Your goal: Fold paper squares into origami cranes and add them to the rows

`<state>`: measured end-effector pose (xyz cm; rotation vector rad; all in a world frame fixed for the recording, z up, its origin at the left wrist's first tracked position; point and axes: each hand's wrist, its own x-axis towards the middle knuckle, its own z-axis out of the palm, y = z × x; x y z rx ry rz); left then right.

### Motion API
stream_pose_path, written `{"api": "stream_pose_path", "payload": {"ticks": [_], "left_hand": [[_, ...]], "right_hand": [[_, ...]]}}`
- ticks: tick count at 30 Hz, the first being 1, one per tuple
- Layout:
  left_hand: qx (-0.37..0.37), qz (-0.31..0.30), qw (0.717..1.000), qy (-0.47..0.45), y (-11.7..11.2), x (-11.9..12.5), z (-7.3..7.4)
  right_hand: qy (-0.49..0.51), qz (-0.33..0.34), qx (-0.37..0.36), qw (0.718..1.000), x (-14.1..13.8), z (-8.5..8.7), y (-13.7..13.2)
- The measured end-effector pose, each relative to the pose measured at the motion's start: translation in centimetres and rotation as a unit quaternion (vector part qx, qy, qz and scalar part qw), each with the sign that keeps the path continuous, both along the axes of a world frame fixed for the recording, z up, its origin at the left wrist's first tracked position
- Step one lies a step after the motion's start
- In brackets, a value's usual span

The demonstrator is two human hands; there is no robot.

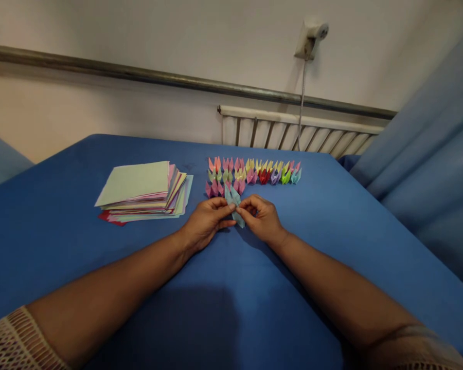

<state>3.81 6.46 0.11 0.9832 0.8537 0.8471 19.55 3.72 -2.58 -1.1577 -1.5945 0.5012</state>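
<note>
Between my two hands is a light blue folded paper crane (238, 218), its pointed tips standing up above my fingers. My left hand (207, 220) pinches it from the left with thumb and fingers. From the right, my right hand (263, 217) closes thumb and forefinger on the same paper near its middle. Just beyond my hands stand several finished-looking folded paper cranes (264, 177) in rows, in pink, yellow, red, purple, green and blue. Fingers cover parts of the blue piece, so its folds are only partly visible.
A stack of coloured paper squares (138, 184) lies left of my hands on the blue-covered table (285, 308). Behind the table are a metal rail (158, 77), a radiator (262, 114) and a socket with a cord (306, 41). A blue curtain (428, 139) hangs at right.
</note>
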Motion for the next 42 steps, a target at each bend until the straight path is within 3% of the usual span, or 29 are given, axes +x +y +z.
{"api": "stream_pose_path", "payload": {"ticks": [5,8,12,15,24,31,42], "left_hand": [[-0.025,0.006,0.998,-0.052,0.4,-0.1,-0.4],[-0.029,0.010,0.998,-0.059,0.7,-0.2,-0.6],[-0.049,-0.002,0.997,-0.061,0.8,-0.3,-0.6],[-0.054,-0.021,0.997,-0.059,0.8,-0.4,-0.5],[-0.047,-0.055,0.996,-0.041,1.0,-0.5,-0.7],[-0.053,-0.046,0.997,-0.045,0.9,-0.4,-0.6],[-0.037,-0.033,0.999,-0.018,0.6,-0.2,-0.7]], "right_hand": [[-0.006,-0.002,-0.002,1.000,0.0,0.1,-0.3],[0.074,0.027,-0.041,0.996,-0.2,-0.1,-0.1],[0.223,0.053,-0.115,0.967,-0.5,-0.1,0.4],[0.259,0.067,-0.143,0.953,-0.3,0.0,0.8],[0.249,0.087,-0.172,0.949,0.2,0.4,0.8],[0.238,0.082,-0.165,0.954,0.1,0.2,0.8],[0.128,0.027,-0.088,0.988,0.0,-0.6,0.5]]}}
